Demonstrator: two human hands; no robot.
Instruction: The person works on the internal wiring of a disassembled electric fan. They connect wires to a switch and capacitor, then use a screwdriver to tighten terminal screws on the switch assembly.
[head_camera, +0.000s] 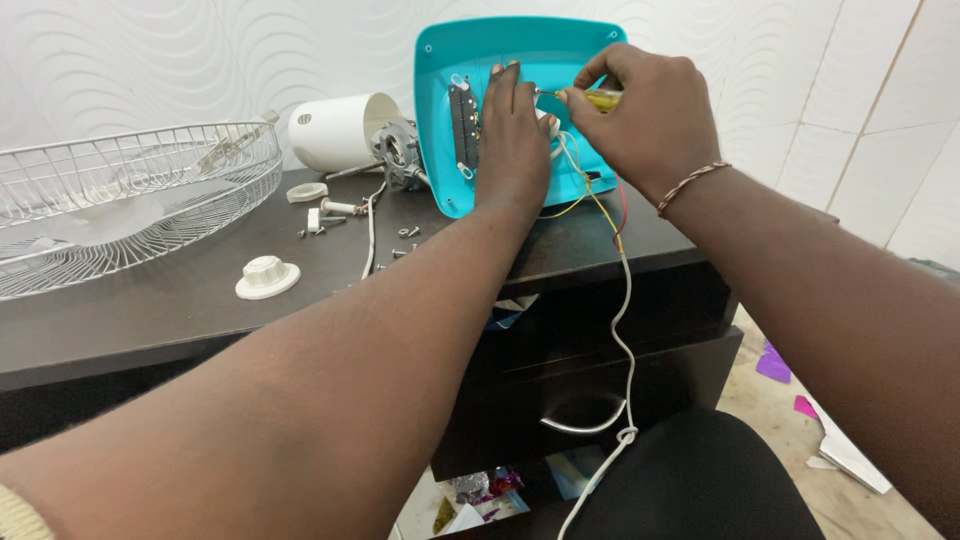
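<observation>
No signs, screens or clear labels show in this view. The only package-like things lie low in the near middle, in the open space under the dark table: a crumpled silvery and purple foil wrapper (487, 487) and, just right of it, a flat pale blue and yellow packet (573, 468). Both are partly hidden, and their exact shapes cannot be told.

You hold a yellow-handled screwdriver (598, 98) against a turquoise fan base (520, 60) with red, yellow and white wires (610, 215). You have a white motor cover (340, 130), silver wire grille (130, 190), white knob (267, 276), dark brown table (180, 310).
</observation>
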